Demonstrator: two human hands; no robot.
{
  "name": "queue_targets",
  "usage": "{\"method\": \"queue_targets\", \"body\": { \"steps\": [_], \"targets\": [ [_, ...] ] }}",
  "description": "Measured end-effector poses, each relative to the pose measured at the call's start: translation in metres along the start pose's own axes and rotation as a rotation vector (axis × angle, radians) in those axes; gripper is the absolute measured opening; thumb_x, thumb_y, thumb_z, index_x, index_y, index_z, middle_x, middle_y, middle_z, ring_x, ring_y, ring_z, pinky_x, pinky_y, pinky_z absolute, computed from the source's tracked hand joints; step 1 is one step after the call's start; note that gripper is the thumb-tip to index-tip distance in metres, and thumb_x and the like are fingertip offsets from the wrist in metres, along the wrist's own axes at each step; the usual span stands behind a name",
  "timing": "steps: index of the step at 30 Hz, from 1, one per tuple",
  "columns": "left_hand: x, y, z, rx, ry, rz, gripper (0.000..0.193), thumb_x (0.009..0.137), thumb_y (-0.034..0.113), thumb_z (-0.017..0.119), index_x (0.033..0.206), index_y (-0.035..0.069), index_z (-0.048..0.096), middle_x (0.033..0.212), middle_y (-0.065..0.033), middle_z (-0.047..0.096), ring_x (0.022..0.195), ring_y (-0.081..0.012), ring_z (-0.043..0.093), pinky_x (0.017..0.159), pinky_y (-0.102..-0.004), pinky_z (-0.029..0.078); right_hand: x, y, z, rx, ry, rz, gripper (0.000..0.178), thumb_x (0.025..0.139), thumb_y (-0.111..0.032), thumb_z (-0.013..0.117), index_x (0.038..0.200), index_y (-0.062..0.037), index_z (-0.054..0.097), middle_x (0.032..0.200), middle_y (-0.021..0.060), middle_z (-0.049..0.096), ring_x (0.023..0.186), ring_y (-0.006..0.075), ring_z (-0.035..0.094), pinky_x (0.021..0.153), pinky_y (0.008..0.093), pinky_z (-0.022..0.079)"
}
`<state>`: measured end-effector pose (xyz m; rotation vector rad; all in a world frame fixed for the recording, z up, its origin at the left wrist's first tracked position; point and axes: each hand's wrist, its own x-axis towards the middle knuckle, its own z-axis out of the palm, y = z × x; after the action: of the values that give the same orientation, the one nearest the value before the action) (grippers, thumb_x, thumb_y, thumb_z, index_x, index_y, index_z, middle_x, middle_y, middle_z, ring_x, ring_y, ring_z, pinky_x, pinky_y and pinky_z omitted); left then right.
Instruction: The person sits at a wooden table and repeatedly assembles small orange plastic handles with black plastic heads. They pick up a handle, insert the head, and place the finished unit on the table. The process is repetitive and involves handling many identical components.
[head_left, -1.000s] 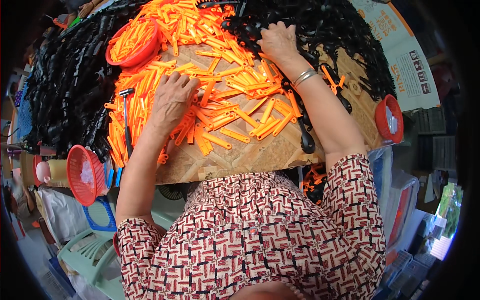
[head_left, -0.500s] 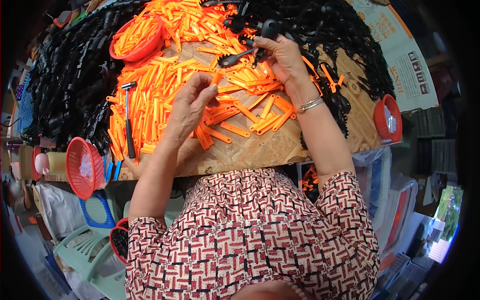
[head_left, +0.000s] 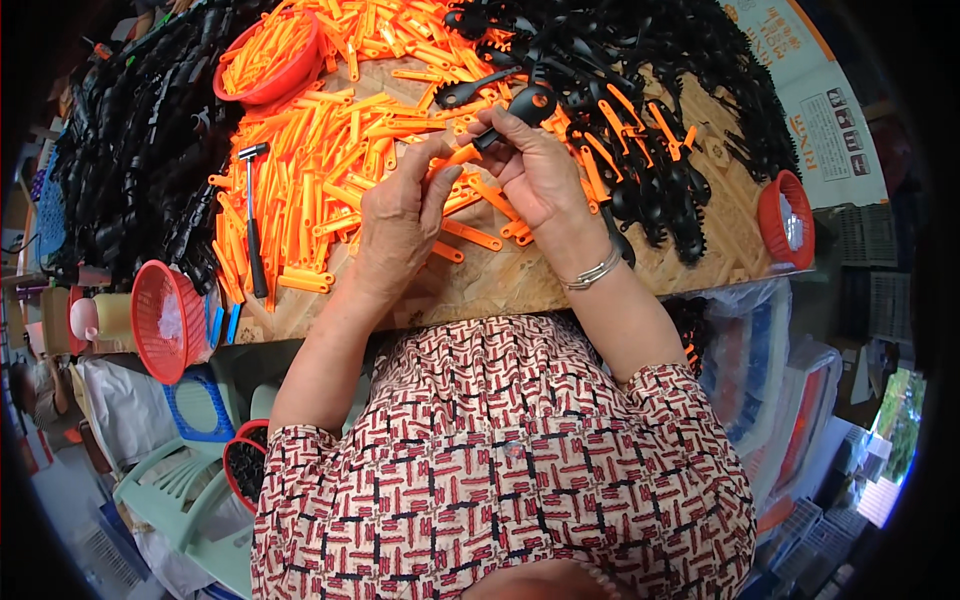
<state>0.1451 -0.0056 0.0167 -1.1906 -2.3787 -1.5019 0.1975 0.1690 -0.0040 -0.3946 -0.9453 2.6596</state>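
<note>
Between the fingers of my left hand [head_left: 395, 220] is an orange plastic handle [head_left: 462, 156], pinched near its end. My right hand [head_left: 545, 180] grips a black pasta server head [head_left: 531, 104] by its stem, the rounded bowl with a hole pointing away from me. Stem and handle end meet in front of my chest, in line with each other; fingers partly hide the joint, so I cannot tell how deep the stem sits. Loose orange handles [head_left: 300, 190] lie heaped under and beyond my hands. Another toothed black server head [head_left: 462, 93] lies just beyond them.
A hammer [head_left: 253, 215] rests left on the handles. Black server pieces [head_left: 640, 80] pile up at right, with another dark pile [head_left: 135, 160] at left. Red baskets stand at the far left [head_left: 262, 95], left edge [head_left: 150, 325] and right edge [head_left: 768, 235].
My right hand has come back toward me with a black server head. Both hands have drawn together, and the orange handle in my left now meets the black stem.
</note>
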Motion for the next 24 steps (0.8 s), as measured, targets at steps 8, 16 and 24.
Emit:
{"method": "queue_targets", "body": {
  "steps": [8,16,24],
  "targets": [
    [0.000,0.000,0.001,0.084,0.030,0.074,0.024,0.095,0.010,0.072,0.117,0.008,0.062,0.082,-0.0158,0.069,0.067,-0.0293,0.070,0.057,-0.0389,0.052,-0.007,0.005,0.005,-0.015,-0.017,-0.029,0.021,0.098,-0.015,0.070,0.108,0.0030,0.072,0.101,0.0136,0.076,0.096,0.0246,0.074,0.089,0.0343,0.058],
    [0.000,0.003,0.000,0.045,-0.018,-0.078,0.015,0.096,0.009,0.071,0.104,0.005,0.060,0.071,-0.0113,0.061,0.061,-0.0223,0.061,0.054,-0.0344,0.047,-0.017,0.009,0.010,-0.067,-0.026,-0.127,0.019,0.098,-0.011,0.069,0.108,0.0043,0.072,0.104,0.0162,0.076,0.098,0.0245,0.074,0.089,0.0344,0.059],
    [-0.003,-0.008,0.007,-0.341,-0.138,-0.395,0.013,0.102,0.015,0.067,0.100,0.004,0.061,0.076,0.0054,0.054,0.069,-0.0016,0.046,0.060,-0.0211,0.038,-0.031,0.006,0.006,-0.241,0.000,-0.270,0.010,0.092,-0.006,0.075,0.099,0.0013,0.075,0.094,0.0142,0.077,0.086,0.0228,0.076,0.082,0.0351,0.063]
  ]
}}
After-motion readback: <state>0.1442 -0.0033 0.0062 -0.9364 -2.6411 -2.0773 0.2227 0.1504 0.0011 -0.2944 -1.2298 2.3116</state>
